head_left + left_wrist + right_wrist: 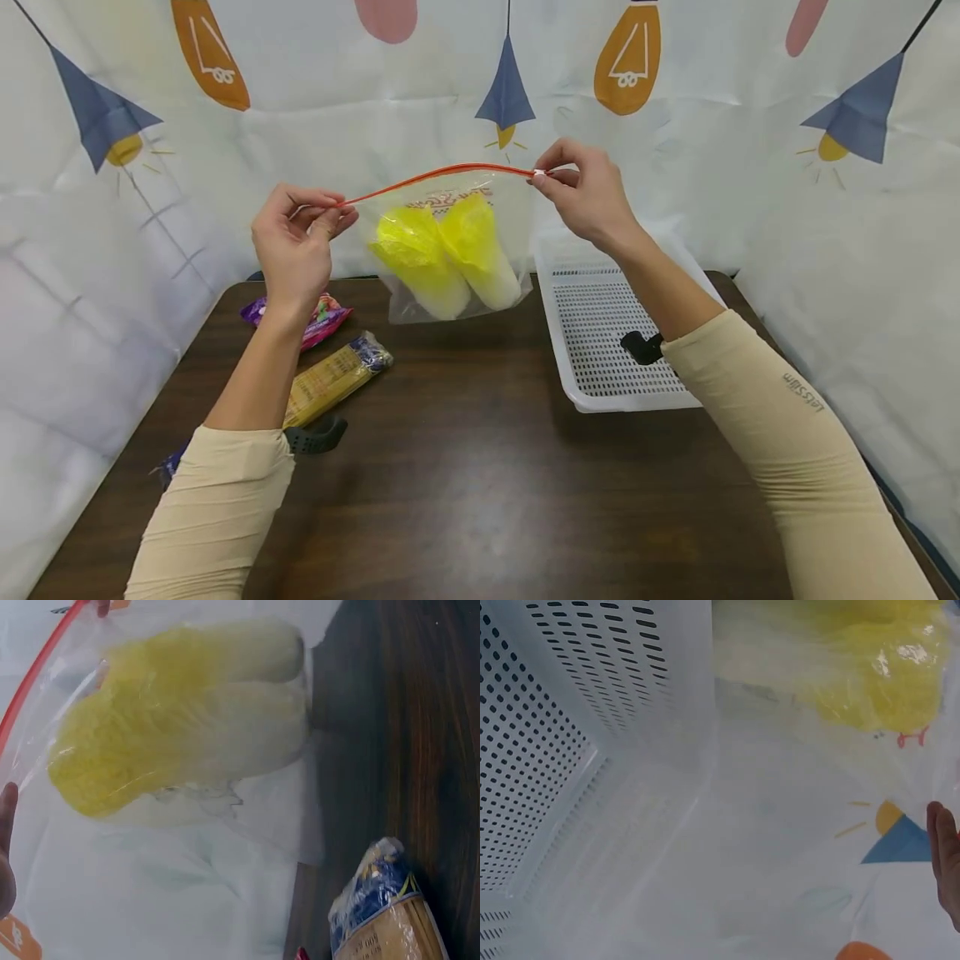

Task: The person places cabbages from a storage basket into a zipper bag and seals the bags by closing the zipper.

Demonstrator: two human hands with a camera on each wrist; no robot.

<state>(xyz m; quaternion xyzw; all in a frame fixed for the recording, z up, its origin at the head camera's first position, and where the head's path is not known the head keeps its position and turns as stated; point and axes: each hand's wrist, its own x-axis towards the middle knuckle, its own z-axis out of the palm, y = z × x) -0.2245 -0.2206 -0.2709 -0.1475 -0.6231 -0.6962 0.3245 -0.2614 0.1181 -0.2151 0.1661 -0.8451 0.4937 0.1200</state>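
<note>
A dark wooden tabletop (pixel 465 467) stands before a white curtain (pixel 712 100) printed with lamps and bulbs. On its right side lies a white perforated tray (pixel 600 333), with the right forearm passing over its near corner. Above the far middle of the tabletop hangs a clear zip bag (pixel 450 242), its bottom just touching or nearly touching the wood. Inside it are two yellow-topped cabbages (pixel 446 254), side by side, leafy ends up. The bag's orange zip strip (pixel 442 173) runs in a shallow arch between the two hands. The left hand (pixel 296 242) pinches the strip's left end, fingers (pixel 330 218) and thumb pressed together on it. The right hand (pixel 581 196) pinches the white slider (pixel 538 174) at the strip's right end between thumb and forefinger. Under the left forearm lie a pasta packet (pixel 330 383) and, just beyond it, a purple snack packet (pixel 318 317).
</note>
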